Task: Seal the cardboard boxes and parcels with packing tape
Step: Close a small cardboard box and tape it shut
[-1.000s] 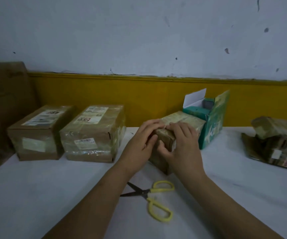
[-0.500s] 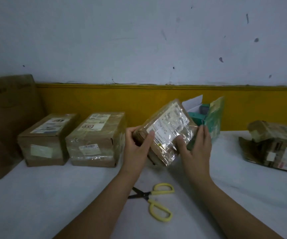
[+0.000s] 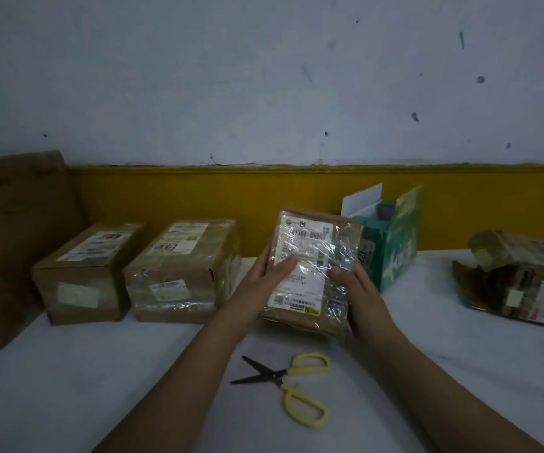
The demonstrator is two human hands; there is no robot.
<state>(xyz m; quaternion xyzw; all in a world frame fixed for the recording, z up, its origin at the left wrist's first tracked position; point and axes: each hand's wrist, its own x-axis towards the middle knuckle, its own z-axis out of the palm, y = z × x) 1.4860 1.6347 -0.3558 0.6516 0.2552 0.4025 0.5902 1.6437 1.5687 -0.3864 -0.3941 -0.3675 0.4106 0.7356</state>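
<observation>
- The small parcel (image 3: 310, 243) is at the centre of the view, tipped up so its label side faces the person. I cannot tell whether its lower edge touches the table (image 3: 100, 387).
- The left hand (image 3: 262, 276) grips the parcel's 9 o'clock edge, with the thumb across the label and the fingers hidden behind.
- The right hand (image 3: 362, 289) holds the edge around 4 o'clock, with the thumb on the front face.
- The parcel looks light and fairly stiff, as two hands hold it up with no sag showing.
- Its face is wrapped in glossy, wrinkled clear film, which is likely slick. Gripping across opposite edges should be safer than pressing on the flat face.
- The brown corners at 12 and 6 o'clock look bare, so they should give better purchase.
- Yellow-handled scissors (image 3: 293, 384) lie on the table at 6 o'clock from the parcel, apart from it.
- Two taped boxes (image 3: 182, 269) sit at 9 o'clock.
- An open green box (image 3: 395, 250) stands just behind the parcel at 2 o'clock.
</observation>
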